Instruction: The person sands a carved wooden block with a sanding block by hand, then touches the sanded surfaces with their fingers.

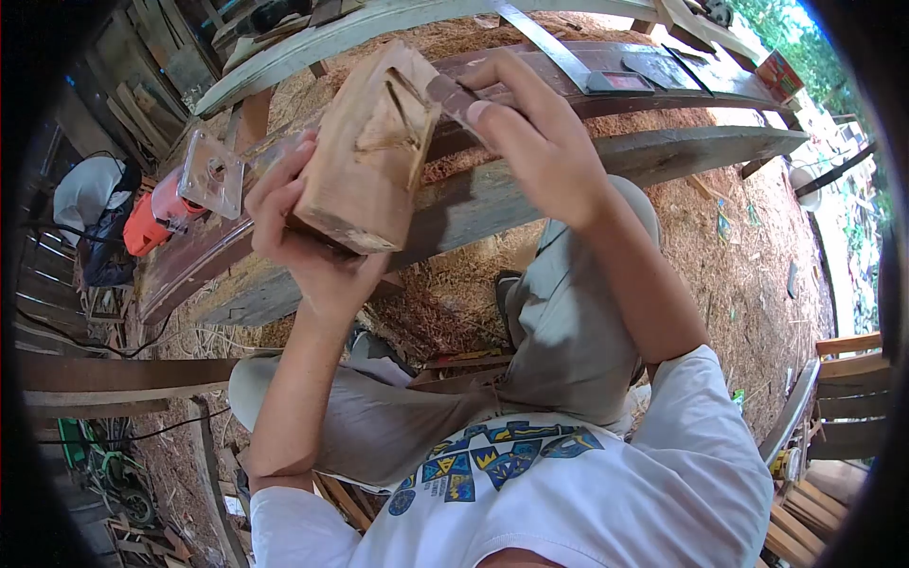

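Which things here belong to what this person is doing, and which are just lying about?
In use:
wooden block, in left hand
dark flat piece, in right hand

Apparently lying about:
orange tool with clear plate
metal ruler
wood shavings

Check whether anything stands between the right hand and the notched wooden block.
Only the thin flat piece pinched in the right hand: it lies at the right edge of the wooden block, though contact is unclear. Nothing else visible intervenes; the left hand grips the block from the left.
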`<state>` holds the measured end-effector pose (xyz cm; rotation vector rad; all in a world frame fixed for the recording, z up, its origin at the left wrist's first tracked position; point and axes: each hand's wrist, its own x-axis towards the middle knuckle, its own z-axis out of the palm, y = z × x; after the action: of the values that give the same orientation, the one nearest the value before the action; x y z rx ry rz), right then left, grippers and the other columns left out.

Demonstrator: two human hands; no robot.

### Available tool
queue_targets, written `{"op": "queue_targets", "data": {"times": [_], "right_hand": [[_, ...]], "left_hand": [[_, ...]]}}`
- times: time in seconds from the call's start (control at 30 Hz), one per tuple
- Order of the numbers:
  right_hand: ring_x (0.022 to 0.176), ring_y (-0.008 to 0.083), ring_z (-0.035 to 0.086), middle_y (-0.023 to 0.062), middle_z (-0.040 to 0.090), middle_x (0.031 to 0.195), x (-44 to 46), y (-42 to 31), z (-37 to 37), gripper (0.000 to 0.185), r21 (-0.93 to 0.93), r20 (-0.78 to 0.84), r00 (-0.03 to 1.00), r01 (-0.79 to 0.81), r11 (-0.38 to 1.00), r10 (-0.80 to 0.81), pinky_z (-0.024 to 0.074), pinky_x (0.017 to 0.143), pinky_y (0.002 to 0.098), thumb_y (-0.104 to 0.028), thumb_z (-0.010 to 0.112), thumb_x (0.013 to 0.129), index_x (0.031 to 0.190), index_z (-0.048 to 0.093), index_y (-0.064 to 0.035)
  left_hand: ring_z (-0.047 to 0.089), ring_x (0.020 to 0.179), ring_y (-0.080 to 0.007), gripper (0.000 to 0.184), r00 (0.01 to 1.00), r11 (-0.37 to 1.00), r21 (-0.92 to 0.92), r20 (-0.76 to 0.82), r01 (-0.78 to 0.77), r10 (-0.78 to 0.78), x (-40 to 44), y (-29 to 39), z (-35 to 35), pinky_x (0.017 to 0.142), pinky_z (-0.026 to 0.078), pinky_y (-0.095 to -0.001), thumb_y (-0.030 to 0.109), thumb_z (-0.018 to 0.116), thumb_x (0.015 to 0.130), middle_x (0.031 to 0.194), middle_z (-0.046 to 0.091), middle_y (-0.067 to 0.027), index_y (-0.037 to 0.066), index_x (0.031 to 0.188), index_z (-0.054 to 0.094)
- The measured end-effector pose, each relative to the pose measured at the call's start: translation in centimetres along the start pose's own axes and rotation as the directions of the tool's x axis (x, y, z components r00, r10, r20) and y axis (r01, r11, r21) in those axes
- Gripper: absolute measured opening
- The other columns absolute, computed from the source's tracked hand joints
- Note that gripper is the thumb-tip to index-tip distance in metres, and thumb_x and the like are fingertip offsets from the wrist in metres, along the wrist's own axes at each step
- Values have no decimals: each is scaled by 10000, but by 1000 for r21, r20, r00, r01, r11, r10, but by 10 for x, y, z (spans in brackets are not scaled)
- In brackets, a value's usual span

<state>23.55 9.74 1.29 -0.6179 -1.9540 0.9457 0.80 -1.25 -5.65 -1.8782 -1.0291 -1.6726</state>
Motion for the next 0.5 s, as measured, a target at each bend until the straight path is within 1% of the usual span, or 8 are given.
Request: {"op": "queue_targets", "data": {"times": [0.03, 0.1, 0.2, 0.27, 0.37, 0.4, 0.47, 0.5], "right_hand": [[739, 233, 691, 116, 701, 800, 1, 4, 1, 296, 57, 6, 1000, 5, 998, -5, 530, 722, 410, -301, 663, 1040, 1232, 629, -78], [752, 225, 687, 121, 708, 819, -1, 4, -2, 302, 42, 27, 1000, -9, 999, 8, 531, 733, 407, -306, 659, 1044, 1235, 621, -74], [767, 211, 670, 123, 715, 843, -5, 7, -1, 303, 63, 48, 998, -45, 997, 42, 525, 742, 402, -308, 639, 1061, 1243, 607, -68], [769, 205, 659, 120, 715, 848, -4, 8, 2, 297, 96, 58, 997, -63, 993, 57, 520, 741, 400, -305, 624, 1074, 1249, 603, -66], [759, 214, 652, 115, 729, 869, -3, 5, 0, 310, 110, 44, 991, -133, 985, 128, 514, 743, 396, -327, 565, 1109, 1275, 597, -67], [755, 210, 654, 112, 733, 866, -3, 3, -1, 327, 137, 73, 984, -172, 976, 163, 513, 748, 391, -344, 538, 1122, 1288, 595, -69], [751, 206, 655, 110, 737, 863, -5, 2, -2, 346, 165, 92, 976, -212, 963, 199, 512, 752, 387, -361, 510, 1134, 1301, 594, -70], [675, 130, 544, 93, 733, 861, -6, 4, -1, 362, 132, 97, 979, -189, 973, 177, 444, 665, 321, -379, 452, 1160, 1344, 598, -104]], "left_hand": [[573, 1444, -406, 1009, 999, 999, 15, -29, 43, -42, -3, -4, -1, 1227, 463, -536, 137, 1016, 774, 1534, 505, -248, 117, 1500, 317], [572, 1447, -400, 1029, 995, 996, 31, -58, 85, -83, -4, -10, -1, 1230, 456, -532, 138, 1023, 769, 1545, 496, -253, 125, 1495, 293], [560, 1431, -374, 989, 988, 992, 44, -98, 121, -116, -1, -9, -2, 1229, 438, -530, 140, 1006, 791, 1540, 520, -232, 107, 1525, 343], [547, 1394, -387, 938, 990, 962, 236, -54, 141, -132, 7, -5, -4, 1204, 431, -523, 124, 988, 787, 1512, 555, -212, 80, 1539, 429], [529, 1361, -416, 887, 994, 942, 318, -19, 108, -107, 13, -7, 2, 1176, 428, -524, 121, 970, 770, 1472, 584, -200, 84, 1529, 513], [529, 1361, -416, 887, 994, 943, 316, -18, 107, -107, 15, -9, 3, 1176, 428, -524, 121, 970, 770, 1472, 584, -200, 84, 1529, 513], [522, 1359, -449, 914, 989, 917, 397, 117, 36, -89, 20, -14, 4, 1161, 442, -537, 151, 993, 734, 1478, 563, -230, 100, 1517, 524], [522, 1359, -449, 914, 989, 920, 390, 122, 31, -85, 22, -12, 5, 1161, 442, -537, 151, 993, 734, 1478, 563, -230, 100, 1517, 524]]}}
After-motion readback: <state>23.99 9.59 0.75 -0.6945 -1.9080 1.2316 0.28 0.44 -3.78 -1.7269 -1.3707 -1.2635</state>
